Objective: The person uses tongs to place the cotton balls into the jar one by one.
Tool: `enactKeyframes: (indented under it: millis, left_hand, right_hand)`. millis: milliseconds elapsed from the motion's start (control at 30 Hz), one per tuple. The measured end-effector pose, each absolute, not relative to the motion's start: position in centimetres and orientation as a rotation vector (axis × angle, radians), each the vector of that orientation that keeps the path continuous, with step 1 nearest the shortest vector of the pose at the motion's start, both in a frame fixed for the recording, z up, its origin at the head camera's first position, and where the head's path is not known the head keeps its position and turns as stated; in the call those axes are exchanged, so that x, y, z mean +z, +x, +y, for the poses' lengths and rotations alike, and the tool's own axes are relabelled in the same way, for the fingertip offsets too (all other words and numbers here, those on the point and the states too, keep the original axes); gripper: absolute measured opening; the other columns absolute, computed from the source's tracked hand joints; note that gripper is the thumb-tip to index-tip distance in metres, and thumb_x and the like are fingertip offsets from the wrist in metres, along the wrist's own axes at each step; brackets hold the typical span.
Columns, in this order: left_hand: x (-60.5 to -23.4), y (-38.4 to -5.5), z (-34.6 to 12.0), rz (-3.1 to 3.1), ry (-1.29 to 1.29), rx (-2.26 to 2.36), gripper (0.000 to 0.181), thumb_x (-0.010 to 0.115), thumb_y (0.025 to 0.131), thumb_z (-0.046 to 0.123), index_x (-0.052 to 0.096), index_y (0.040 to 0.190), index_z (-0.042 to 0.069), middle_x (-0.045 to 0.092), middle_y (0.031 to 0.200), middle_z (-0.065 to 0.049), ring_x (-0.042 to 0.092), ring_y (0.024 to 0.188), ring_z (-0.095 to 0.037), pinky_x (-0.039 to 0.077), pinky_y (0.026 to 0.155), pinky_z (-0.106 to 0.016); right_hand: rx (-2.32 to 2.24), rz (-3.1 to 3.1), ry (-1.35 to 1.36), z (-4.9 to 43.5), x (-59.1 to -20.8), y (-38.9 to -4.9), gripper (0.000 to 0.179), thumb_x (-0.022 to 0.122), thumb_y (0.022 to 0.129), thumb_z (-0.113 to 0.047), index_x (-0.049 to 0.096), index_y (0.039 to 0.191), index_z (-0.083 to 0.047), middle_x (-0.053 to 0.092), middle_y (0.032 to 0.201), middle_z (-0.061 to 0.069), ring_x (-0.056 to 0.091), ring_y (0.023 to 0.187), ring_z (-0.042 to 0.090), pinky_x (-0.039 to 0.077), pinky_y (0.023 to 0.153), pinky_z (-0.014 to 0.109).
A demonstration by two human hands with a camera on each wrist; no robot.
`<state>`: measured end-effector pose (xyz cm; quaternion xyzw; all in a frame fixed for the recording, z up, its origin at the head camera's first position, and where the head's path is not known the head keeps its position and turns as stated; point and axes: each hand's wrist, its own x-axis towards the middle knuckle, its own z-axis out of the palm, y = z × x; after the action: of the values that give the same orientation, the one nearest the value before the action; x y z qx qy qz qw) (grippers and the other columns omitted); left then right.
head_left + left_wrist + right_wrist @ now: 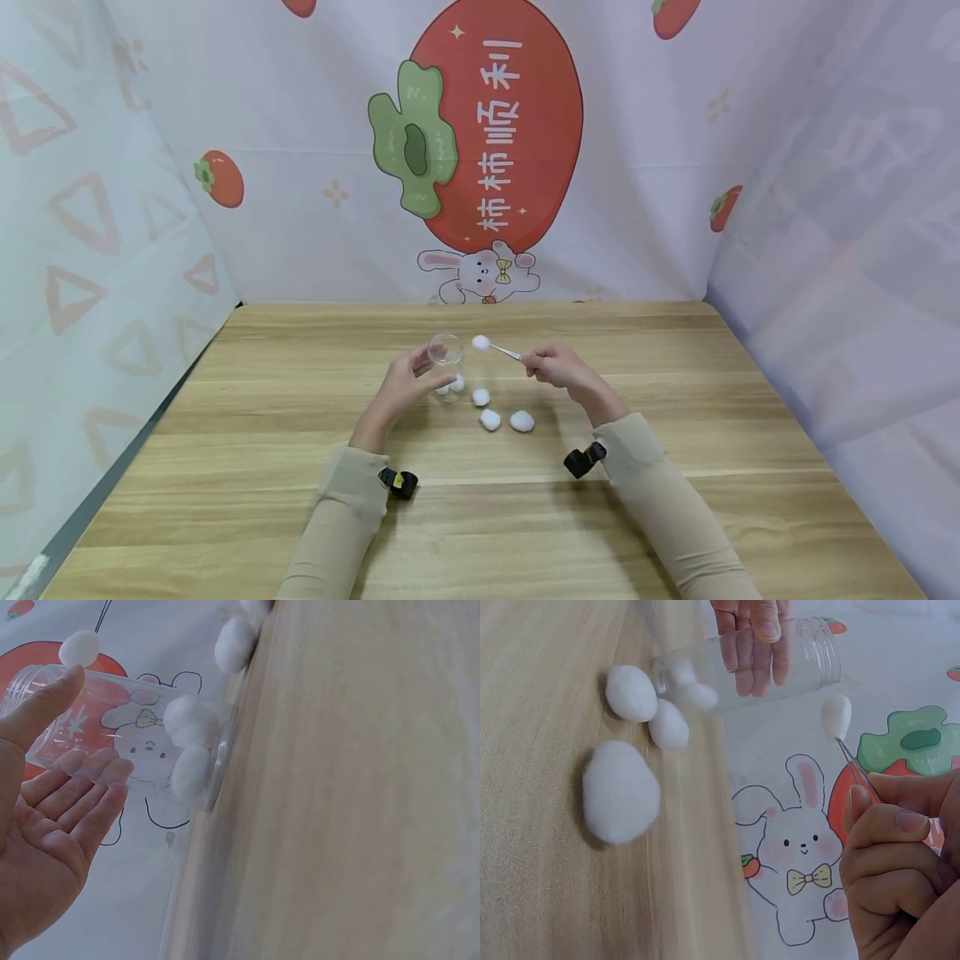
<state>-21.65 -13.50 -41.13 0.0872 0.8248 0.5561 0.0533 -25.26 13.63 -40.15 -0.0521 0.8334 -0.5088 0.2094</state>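
Observation:
My left hand [401, 385] holds a clear, open-topped jar [448, 364] upright on the table, thumb on one side and fingers on the other. Two cotton balls [189, 722] lie at the jar's bottom in the left wrist view. In my right hand [558, 367] a pair of metal tweezers [506, 352] is pinched between thumb and fingers. Their tips grip another cotton ball [836, 717], raised just to the right of the jar's mouth and apart from it. Three more cotton balls [522, 421] lie on the table between the hands, close to the jar.
The wooden table [480, 533] runs back to a printed cloth [300, 225] with persimmons and a rabbit. Cloth walls stand at both sides. Small black cameras [585, 460] are strapped to both sleeved wrists.

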Motion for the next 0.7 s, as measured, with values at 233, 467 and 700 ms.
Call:
enactKeyframes:
  millis: [233, 467, 700]
  left_hand:
    - [-41.2, -21.7, -13.5, 2.49, 0.259, 1.71, 0.067, 0.074, 0.084, 0.014, 0.042, 0.141, -0.003, 0.048, 0.145, -0.023, 0.045, 0.138, -0.038, 0.037, 0.12, -0.043]
    - [-41.3, -21.7, -13.5, 2.496, 0.265, 1.706, 0.065, 0.074, 0.084, 0.013, 0.044, 0.14, -0.003, 0.049, 0.144, -0.023, 0.045, 0.137, -0.038, 0.037, 0.12, -0.044]
    - [-41.4, -21.8, -13.5, 2.506, 0.264, 1.697, 0.068, 0.074, 0.084, 0.015, 0.042, 0.141, -0.003, 0.049, 0.144, -0.023, 0.046, 0.137, -0.038, 0.038, 0.119, -0.043]
  right_hand:
    - [-1.436, 2.31, -0.144, 13.7, -39.6, -25.0, 0.032, 0.051, 0.099, -0.023, 0.058, 0.075, -0.003, 0.037, 0.052, -0.009, 0.022, 0.047, 0.005, 0.018, 0.043, 0.017]
    - [-1.447, 2.314, -0.158, 13.6, -39.1, -25.0, 0.031, 0.05, 0.099, -0.023, 0.059, 0.078, -0.001, 0.034, 0.051, -0.009, 0.022, 0.047, 0.005, 0.019, 0.045, 0.017]
    - [-1.457, 2.312, -0.212, 13.2, -38.5, -24.8, 0.031, 0.05, 0.099, -0.023, 0.058, 0.076, -0.004, 0.035, 0.053, -0.008, 0.022, 0.048, 0.006, 0.018, 0.045, 0.017]
